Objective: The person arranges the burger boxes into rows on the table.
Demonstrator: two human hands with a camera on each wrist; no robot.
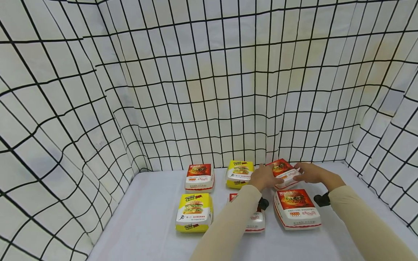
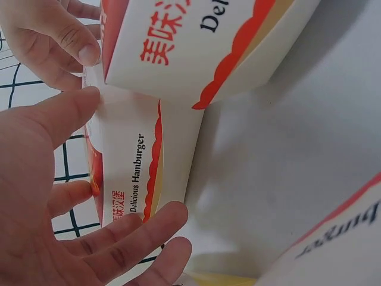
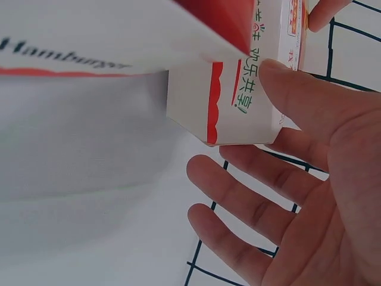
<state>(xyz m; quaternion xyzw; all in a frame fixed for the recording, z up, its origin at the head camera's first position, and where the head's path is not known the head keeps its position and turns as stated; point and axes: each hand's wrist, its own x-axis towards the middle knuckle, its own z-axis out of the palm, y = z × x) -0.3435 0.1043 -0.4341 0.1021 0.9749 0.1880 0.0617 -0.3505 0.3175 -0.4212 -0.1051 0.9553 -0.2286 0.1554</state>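
At the back right of the table, a red-and-white hamburger box [image 1: 281,167] sits at an angle between both hands. My left hand [image 1: 263,177] holds its left side, with the thumb toward the front edge and the other fingers spread along the side. My right hand [image 1: 315,174] grips the right side. In the right wrist view, that thumb lies on the lettered face of the hamburger box [image 3: 229,107], while some fingers extend past its corner. Directly in front stands another red-and-white hamburger box [image 1: 295,208], apart from both hands.
Left of the hands stand a yellow box [image 1: 240,170] and a red-topped box [image 1: 199,177]. Nearer are another yellow box [image 1: 194,212] and a red-and-white box [image 1: 256,223] partly hidden by my left sleeve. Black netting [image 1: 209,90] over white cloth encloses the white table [image 1: 143,217].
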